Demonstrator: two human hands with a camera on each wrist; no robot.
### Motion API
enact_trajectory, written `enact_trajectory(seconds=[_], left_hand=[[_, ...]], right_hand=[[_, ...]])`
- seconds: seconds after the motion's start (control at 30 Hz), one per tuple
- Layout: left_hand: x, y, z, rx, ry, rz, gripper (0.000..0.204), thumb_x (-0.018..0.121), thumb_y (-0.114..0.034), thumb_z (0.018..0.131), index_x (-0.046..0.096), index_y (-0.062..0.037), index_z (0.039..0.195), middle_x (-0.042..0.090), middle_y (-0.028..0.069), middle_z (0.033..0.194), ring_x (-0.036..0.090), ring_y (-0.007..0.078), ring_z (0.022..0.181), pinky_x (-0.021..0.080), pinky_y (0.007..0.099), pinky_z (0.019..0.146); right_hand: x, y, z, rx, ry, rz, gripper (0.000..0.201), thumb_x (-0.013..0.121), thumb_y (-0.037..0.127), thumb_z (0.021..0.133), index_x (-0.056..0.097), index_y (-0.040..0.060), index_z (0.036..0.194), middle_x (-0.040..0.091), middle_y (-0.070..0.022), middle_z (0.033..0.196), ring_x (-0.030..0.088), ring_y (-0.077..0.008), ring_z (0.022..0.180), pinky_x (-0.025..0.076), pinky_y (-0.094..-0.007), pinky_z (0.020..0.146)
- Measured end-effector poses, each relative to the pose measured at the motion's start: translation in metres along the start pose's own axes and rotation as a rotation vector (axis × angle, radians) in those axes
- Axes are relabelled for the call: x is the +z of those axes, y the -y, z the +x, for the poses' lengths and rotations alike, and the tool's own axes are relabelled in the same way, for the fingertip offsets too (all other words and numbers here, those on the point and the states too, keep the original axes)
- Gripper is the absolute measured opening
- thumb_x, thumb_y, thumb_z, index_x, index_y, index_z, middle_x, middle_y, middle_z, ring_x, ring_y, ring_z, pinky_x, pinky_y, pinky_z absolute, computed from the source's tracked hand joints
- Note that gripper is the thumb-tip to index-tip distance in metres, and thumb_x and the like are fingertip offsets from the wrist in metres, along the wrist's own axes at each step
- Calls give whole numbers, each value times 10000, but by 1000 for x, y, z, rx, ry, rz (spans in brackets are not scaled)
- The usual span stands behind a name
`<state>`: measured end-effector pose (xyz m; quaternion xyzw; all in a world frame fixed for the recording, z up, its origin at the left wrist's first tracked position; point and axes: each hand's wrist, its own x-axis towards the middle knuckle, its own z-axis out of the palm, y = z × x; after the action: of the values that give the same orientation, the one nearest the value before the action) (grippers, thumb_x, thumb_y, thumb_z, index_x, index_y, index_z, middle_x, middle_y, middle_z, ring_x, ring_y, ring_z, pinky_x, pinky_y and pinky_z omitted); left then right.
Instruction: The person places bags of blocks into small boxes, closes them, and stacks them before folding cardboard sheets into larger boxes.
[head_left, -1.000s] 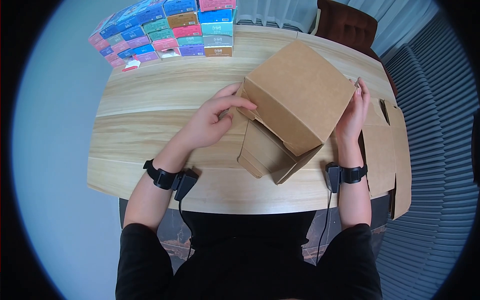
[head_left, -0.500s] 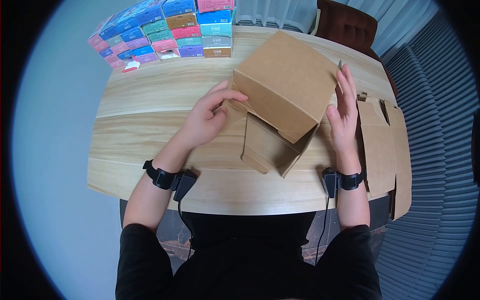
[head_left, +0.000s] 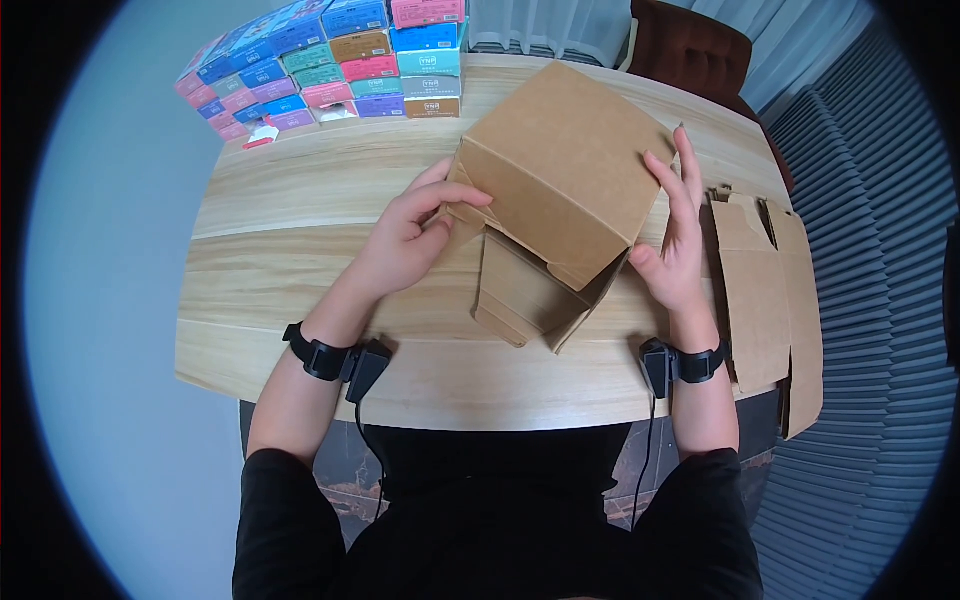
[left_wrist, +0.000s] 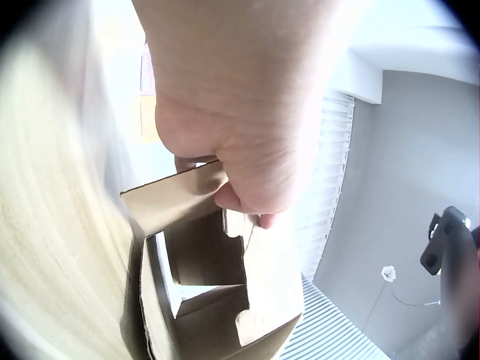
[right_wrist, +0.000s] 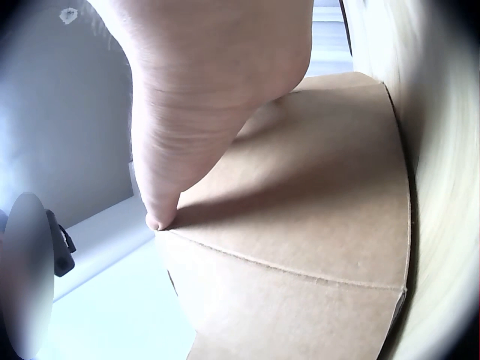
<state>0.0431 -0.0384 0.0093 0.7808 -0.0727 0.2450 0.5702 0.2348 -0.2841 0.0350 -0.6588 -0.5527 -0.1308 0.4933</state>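
Note:
A brown cardboard box (head_left: 575, 150) stands tilted on the table in the head view, its open side with loose flaps turned toward me. At the box's left corner my left hand (head_left: 415, 225) grips the cardboard, index finger along the near face and thumb underneath. The left wrist view shows the fingers around a flap (left_wrist: 176, 196) beside the box's hollow inside. On the right side my right hand (head_left: 680, 250) rests against the box with spread, fairly straight fingers. Its thumb touches the box's edge in the right wrist view, where the other fingers are mostly hidden.
Stacked colourful small boxes (head_left: 330, 70) fill the table's back left. Flattened cardboard (head_left: 755, 290) lies along the right edge. Behind the table is a brown chair (head_left: 690, 50). Black cameras with cables sit on both wrists.
The box has shifted left and a little away from me. My right hand has moved left and loosened from the far corner, its fingers now spread along the right side. The left hand keeps its grip.

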Motion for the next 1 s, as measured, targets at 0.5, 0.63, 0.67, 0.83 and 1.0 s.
enact_trajectory(seconds=[0.5, 0.63, 0.67, 0.83, 1.0], left_hand=[[4, 4, -2, -52, 44, -186, 538, 455, 179, 821, 424, -82, 1290, 412, 92, 1383, 401, 196, 1323, 337, 326, 1057], [8, 2, -4, -87, -7, -199, 620, 440, 194, 819, 323, -101, 1351, 415, 86, 1363, 418, 175, 1303, 352, 295, 1028], [8, 2, -3, -86, -12, -218, 636, 438, 197, 818, 310, -103, 1364, 411, 87, 1368, 417, 172, 1305, 351, 290, 1026], [6, -8, -3, -124, -12, -218, 653, 413, 203, 825, 330, -79, 1408, 442, 102, 1378, 456, 169, 1285, 395, 273, 1002], [5, -27, 0, -105, -62, -257, 640, 408, 215, 807, 402, -42, 1393, 424, 112, 1405, 455, 181, 1291, 404, 288, 1023]], right_hand=[[6, -5, -3, -6, -41, 103, 730, 522, 649, 880, 529, 68, 1322, 318, -224, 1500, 242, -389, 1422, 191, -507, 1147], [6, -8, -3, 69, -86, 194, 547, 513, 425, 924, 522, 49, 1321, 335, -211, 1492, 278, -346, 1411, 213, -472, 1145], [5, -8, -3, 89, -90, 205, 519, 513, 369, 917, 520, 46, 1323, 335, -209, 1493, 282, -338, 1410, 218, -464, 1145], [5, -12, -4, 105, -92, 260, 511, 528, 220, 864, 500, 33, 1339, 326, -205, 1499, 282, -323, 1415, 207, -453, 1154], [2, -6, -2, 76, -92, 300, 546, 556, 224, 870, 459, 25, 1370, 318, -199, 1507, 272, -323, 1422, 197, -446, 1161]])
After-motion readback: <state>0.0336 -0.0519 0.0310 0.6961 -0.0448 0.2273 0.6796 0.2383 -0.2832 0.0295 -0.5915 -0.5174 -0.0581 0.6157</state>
